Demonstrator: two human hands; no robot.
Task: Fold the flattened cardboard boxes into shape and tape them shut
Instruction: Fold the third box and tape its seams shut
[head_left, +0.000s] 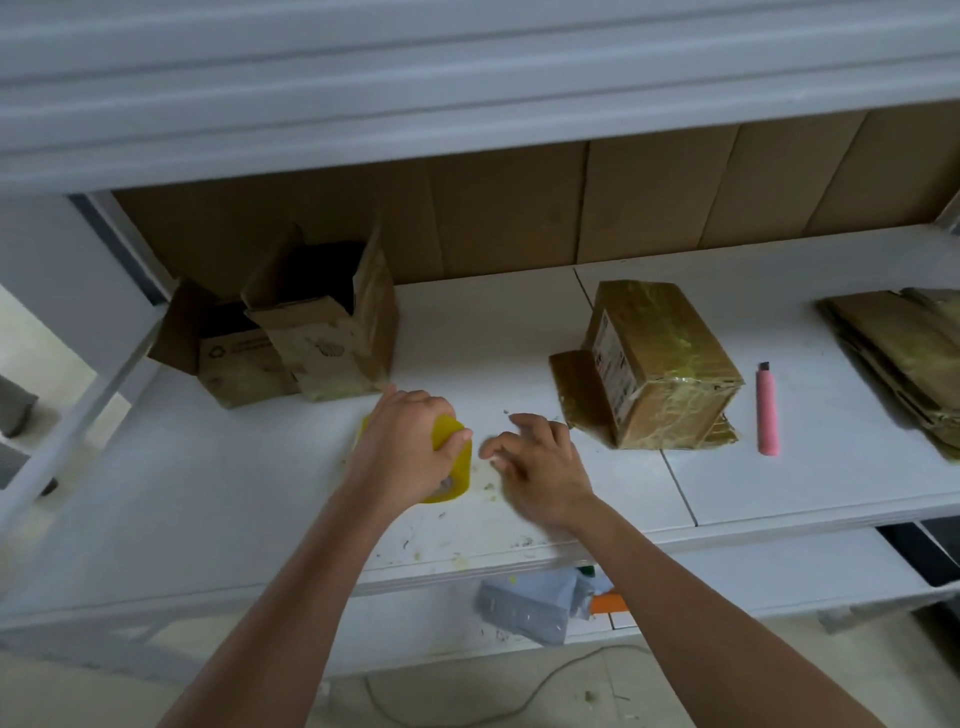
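Now L hand (410, 441) round tape roll (457, 467), R hand (535, 462) loose-fingered just beside, taped box (660, 364) further right.

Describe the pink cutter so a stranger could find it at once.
Start at the white shelf and go to its right half. Between the taped-up box and the stack of flattened cardboard lies the pink cutter. It is the only pink, stick-shaped thing among brown cardboard.

My left hand (410, 441) grips the yellow tape roll (453, 462) on the white counter (571, 332); my right hand (535, 457) hovers just beside it, fingers loosely curled, holding nothing. A taped box (670, 364) sits right of my hands, a pink cutter (767, 410) beyond it, and open boxes (311, 332) stand at left.
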